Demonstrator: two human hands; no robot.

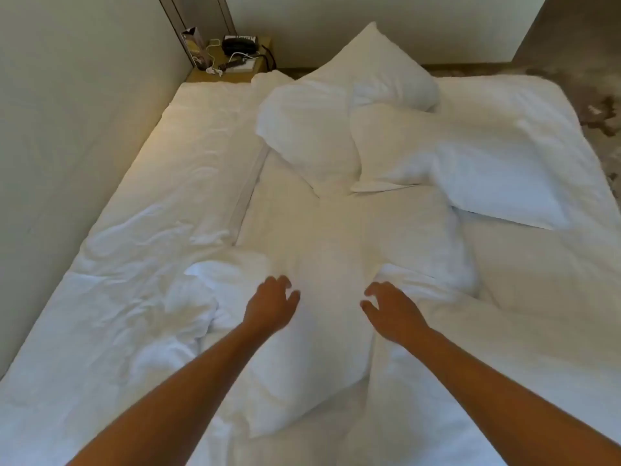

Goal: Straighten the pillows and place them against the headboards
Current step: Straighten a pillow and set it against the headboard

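Note:
A long white pillow (332,264) lies lengthwise down the middle of the bed, right in front of me. My left hand (272,306) hovers over its left edge, fingers spread, holding nothing. My right hand (391,309) is at its right edge, also open with curled fingers. Farther up the bed two white pillows are crumpled together: one (305,136) slumps toward me, the other (376,72) stands on a corner behind it. Another white pillow (497,186) lies flat at the right.
The bed (151,213) is covered in rumpled white sheets, with a wall along its left side. A bedside table (252,70) at the far end carries a black telephone (240,45), cables and a leaflet. Patterned carpet (601,105) shows at the far right.

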